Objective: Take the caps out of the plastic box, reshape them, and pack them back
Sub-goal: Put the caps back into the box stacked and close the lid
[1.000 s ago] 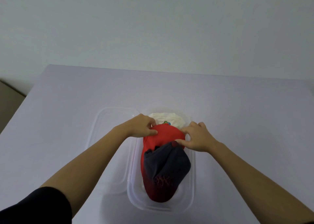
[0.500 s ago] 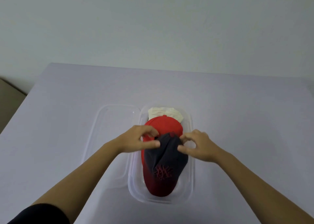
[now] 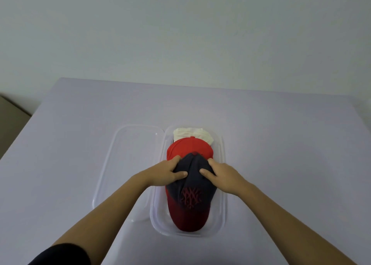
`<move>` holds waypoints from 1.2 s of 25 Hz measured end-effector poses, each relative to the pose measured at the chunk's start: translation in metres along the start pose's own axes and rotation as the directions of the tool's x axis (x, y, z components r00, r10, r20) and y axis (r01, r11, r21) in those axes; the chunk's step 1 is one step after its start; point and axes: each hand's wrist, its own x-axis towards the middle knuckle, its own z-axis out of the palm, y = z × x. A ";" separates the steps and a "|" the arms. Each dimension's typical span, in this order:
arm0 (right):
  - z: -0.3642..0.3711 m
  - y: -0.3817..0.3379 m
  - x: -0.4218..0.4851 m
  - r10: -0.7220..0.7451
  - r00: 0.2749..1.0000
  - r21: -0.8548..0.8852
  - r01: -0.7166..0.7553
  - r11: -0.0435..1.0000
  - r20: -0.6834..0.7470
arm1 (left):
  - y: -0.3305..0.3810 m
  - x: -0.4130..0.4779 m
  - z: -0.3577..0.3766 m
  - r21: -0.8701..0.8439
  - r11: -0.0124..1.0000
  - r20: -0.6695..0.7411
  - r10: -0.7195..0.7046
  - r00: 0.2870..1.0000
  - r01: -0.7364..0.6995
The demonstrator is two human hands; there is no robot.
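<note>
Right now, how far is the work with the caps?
Done: the lid lies off, left of the plastic box. In hand: the left hand and right hand grip the crown of the navy cap, inside the box. The red cap and white cap lie behind it. Left: I cannot tell whether these are packed back or not yet taken out.

On my feed I am looking down at a pale lavender table (image 3: 80, 144) that is filling the whole lower half of the view, its far edge running straight across. A plain off-white wall (image 3: 180, 33) is rising behind it and taking up the upper half. At the far left, past the table's edge, a brownish strip (image 3: 10, 124) is showing; I cannot tell what it is. A clear plastic lid (image 3: 130, 154) is lying flat on the tabletop, left of centre.
</note>
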 end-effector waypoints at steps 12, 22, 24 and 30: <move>0.049 0.003 -0.016 -0.069 0.921 -0.303 -0.055 0.951 -0.383 | -0.019 -0.027 0.018 0.126 0.987 -0.796 0.039 0.603 0.101; 0.056 0.001 -0.007 -0.069 0.899 -0.337 -0.090 0.937 -0.432 | -0.140 -0.077 0.005 -0.380 0.622 -0.549 -0.747 0.375 0.685; 0.056 0.000 -0.007 -0.071 0.896 -0.337 -0.091 0.937 -0.438 | -0.137 -0.083 -0.002 -0.461 0.705 -0.581 -0.699 0.417 0.539; 0.059 -0.002 -0.007 -0.048 0.882 -0.343 -0.132 0.930 -0.468 | -0.106 -0.121 -0.044 -0.532 0.847 -0.771 -0.487 0.411 0.005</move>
